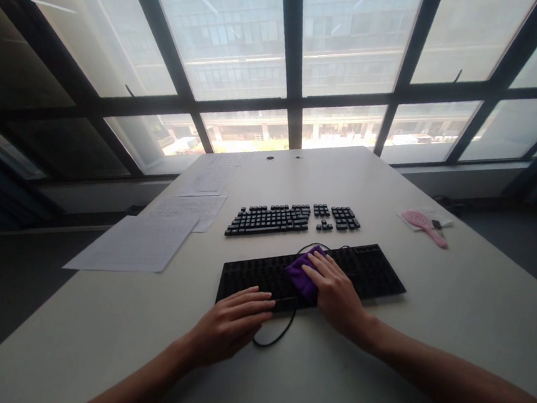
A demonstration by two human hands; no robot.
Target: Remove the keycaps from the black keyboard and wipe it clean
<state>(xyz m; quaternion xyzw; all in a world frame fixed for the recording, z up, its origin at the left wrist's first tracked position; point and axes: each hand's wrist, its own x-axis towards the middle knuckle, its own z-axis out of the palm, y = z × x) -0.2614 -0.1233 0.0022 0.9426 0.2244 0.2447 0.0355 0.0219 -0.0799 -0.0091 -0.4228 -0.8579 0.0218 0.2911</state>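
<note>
The right hand's (339, 295) fingers hold a purple cloth (300, 278) against the keyboard base (249, 276), near on the desk (145, 322); the left hand's (227, 324) lie extended along its near edge, gripping nothing. A hard far-ward push could scatter the loose keycaps (271, 220).

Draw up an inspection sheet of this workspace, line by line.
Surface: white table, things laid out across it.
Job's things: black keyboard base, apparently without its caps; purple cloth on it; keycaps grouped in blocks beyond it.
Clutter: paper sheets along the left side; pink hairbrush by clear plastic on the right.
Hands: left hand open, fingers over the base's near edge, contact unclear; right hand over the cloth, grip hidden.
Cables: black cable loops out at the base's near edge; plug end not visible.
Surroundings: large dark-framed windows ahead; no other person seen.
</note>
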